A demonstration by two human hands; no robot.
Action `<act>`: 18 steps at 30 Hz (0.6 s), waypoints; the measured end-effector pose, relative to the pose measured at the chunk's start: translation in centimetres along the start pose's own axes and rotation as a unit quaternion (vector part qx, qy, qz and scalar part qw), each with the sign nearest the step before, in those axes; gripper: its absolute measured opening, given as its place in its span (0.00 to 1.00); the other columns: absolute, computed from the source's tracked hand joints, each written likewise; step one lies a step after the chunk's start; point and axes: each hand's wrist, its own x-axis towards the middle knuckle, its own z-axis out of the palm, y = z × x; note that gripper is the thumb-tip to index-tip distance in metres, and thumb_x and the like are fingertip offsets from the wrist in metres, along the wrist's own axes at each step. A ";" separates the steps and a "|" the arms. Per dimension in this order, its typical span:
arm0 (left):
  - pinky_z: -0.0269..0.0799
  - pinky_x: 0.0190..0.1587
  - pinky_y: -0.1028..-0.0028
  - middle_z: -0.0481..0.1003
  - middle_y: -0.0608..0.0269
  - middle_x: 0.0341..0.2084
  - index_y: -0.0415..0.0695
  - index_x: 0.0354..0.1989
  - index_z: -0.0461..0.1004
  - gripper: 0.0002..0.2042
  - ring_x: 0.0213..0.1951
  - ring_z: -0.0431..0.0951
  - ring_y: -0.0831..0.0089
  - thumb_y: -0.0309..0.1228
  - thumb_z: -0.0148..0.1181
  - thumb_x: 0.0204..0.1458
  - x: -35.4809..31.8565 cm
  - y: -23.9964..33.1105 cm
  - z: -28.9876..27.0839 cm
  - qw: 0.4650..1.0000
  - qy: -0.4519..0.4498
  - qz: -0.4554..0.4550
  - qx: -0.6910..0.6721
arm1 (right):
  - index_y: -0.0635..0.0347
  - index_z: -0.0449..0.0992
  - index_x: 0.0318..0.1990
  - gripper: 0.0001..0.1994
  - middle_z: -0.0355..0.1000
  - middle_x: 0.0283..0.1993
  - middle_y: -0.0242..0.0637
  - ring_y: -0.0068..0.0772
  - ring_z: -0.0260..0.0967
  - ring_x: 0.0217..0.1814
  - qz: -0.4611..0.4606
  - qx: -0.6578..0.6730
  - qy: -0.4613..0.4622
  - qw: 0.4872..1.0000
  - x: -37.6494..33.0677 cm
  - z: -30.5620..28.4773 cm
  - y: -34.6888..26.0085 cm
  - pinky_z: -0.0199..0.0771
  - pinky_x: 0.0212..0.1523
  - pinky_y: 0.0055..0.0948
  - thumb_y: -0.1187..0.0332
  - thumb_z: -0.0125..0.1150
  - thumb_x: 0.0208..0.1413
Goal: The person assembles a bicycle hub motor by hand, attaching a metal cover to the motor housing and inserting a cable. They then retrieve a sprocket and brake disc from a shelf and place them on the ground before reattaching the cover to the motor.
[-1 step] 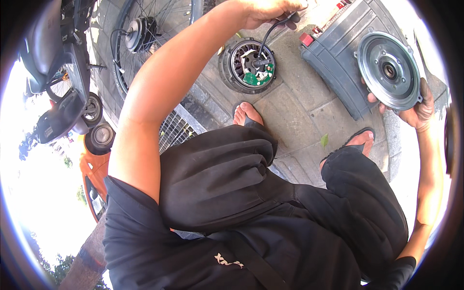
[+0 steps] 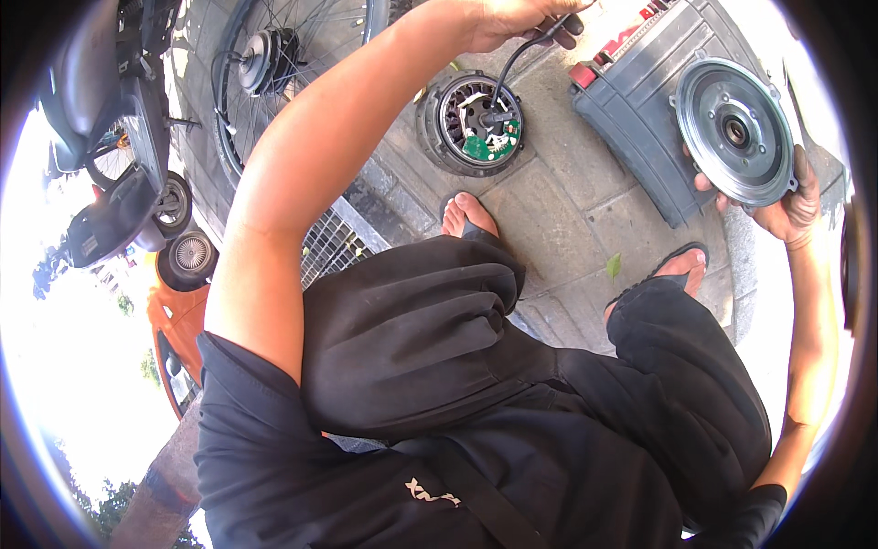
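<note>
Left grip [image 2: 518, 20] shifted slightly rightward, pinching black cable [image 2: 508, 66]; right grip [image 2: 792, 212] half-spread, grasping metal cover [image 2: 734, 133] by lower rim.

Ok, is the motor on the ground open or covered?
Open: the motor shows its green circuit board; the right hand holds a round metal plate.

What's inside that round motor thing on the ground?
Inside the open round motor there's a curved green circuit board, and a black cable rises from near the middle to the left hand, which holds it. Whatever lies under the board is covered, so I can't tell.
</note>
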 end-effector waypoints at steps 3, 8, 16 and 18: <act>0.69 0.33 0.76 0.79 0.67 0.32 0.45 0.50 0.80 0.13 0.30 0.76 0.77 0.41 0.56 0.70 -1.3 2.3 1.6 0.996 0.024 0.055 0.064 | 0.56 0.56 0.77 0.47 0.66 0.71 0.56 0.70 0.74 0.61 -0.012 -0.005 0.007 1.000 -0.1 1.1 -0.2 0.87 0.46 0.51 0.34 0.62 0.60; 0.72 0.38 0.76 0.79 0.64 0.35 0.39 0.57 0.78 0.19 0.34 0.78 0.76 0.42 0.55 0.71 -4.2 3.7 3.3 0.989 0.006 0.147 0.033 | 0.59 0.58 0.76 0.44 0.67 0.69 0.54 0.70 0.75 0.60 -0.040 -0.021 0.010 0.999 0.7 3.8 -1.1 0.88 0.49 0.51 0.38 0.62 0.62; 0.75 0.52 0.69 0.78 0.60 0.40 0.41 0.69 0.69 0.27 0.41 0.81 0.73 0.49 0.41 0.75 -10.4 4.4 5.0 0.952 -0.029 0.266 0.150 | 0.58 0.62 0.74 0.51 0.70 0.65 0.62 0.68 0.76 0.59 -0.040 -0.050 0.052 0.997 1.8 8.0 -2.2 0.87 0.50 0.51 0.37 0.75 0.49; 0.75 0.50 0.71 0.77 0.61 0.40 0.42 0.70 0.68 0.28 0.41 0.81 0.73 0.50 0.38 0.75 -10.8 4.2 5.6 0.948 -0.056 0.280 0.139 | 0.57 0.62 0.74 0.50 0.71 0.65 0.61 0.71 0.75 0.59 -0.052 -0.034 0.046 0.997 1.6 8.3 -2.5 0.87 0.51 0.53 0.39 0.76 0.49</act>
